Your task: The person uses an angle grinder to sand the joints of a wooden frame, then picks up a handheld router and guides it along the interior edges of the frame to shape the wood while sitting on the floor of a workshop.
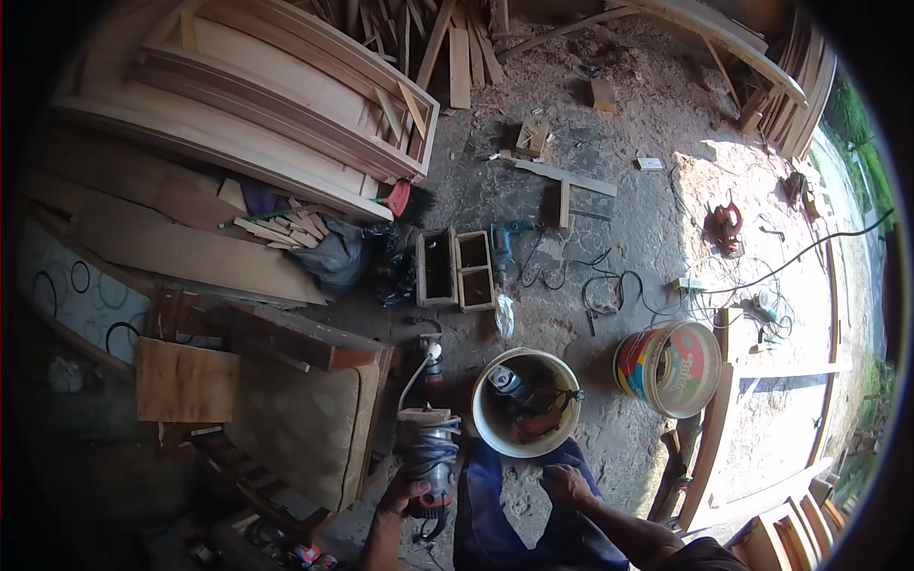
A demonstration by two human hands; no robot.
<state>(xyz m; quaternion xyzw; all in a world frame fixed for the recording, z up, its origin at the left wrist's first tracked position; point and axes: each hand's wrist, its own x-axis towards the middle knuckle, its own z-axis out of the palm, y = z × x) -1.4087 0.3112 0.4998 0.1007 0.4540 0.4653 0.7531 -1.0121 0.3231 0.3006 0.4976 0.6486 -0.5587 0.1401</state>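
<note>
1. The power tool (pixel 430 457) stands upright by your left knee, its grey body above your fingers.
2. Your left hand (pixel 404 495) is closed around its lower red part from below.
3. Your right hand (pixel 566 482) rests loosely curled on your blue trouser leg (pixel 495 514), holding nothing.
4. The white bucket (pixel 526 403) with tools inside sits just ahead, between both hands.
5. A painted bucket (pixel 669 367) lies further right.
</note>
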